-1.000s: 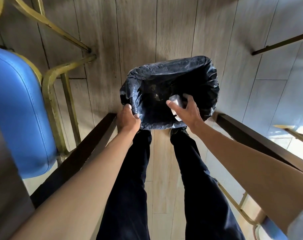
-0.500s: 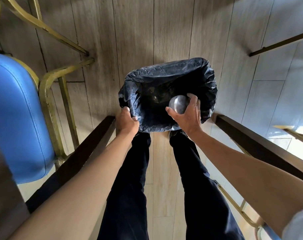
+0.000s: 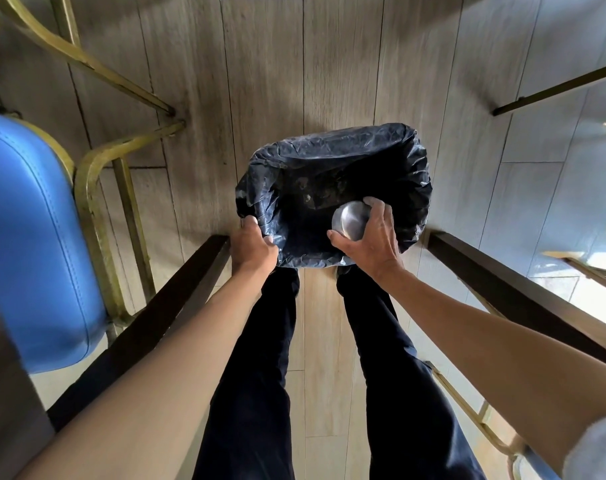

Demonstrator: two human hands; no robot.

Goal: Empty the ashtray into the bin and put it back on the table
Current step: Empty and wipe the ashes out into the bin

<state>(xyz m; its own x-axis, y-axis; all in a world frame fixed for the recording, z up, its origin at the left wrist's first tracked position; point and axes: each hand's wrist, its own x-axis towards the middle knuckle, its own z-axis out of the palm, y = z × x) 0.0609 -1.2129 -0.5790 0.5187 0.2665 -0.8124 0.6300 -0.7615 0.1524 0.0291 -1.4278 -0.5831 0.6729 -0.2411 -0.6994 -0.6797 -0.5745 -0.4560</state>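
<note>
A bin (image 3: 412, 174) lined with a crinkled black bag stands on the wooden floor in front of my feet. My right hand (image 3: 374, 237) holds a round metal ashtray (image 3: 350, 221) turned bottom-up over the near right part of the bin's opening. My left hand (image 3: 254, 245) grips the bag's rim at the near left corner. Dark scraps lie at the bottom of the bin.
A blue padded chair (image 3: 27, 244) with a brass frame (image 3: 93, 188) stands at the left. Dark table legs (image 3: 176, 289) (image 3: 502, 282) flank my legs on both sides. Another thin brass leg (image 3: 554, 88) reaches in at the upper right.
My right hand has turned the ashtray over above the bin, so its shiny underside now faces up. My left hand has stayed on the bag's rim.
</note>
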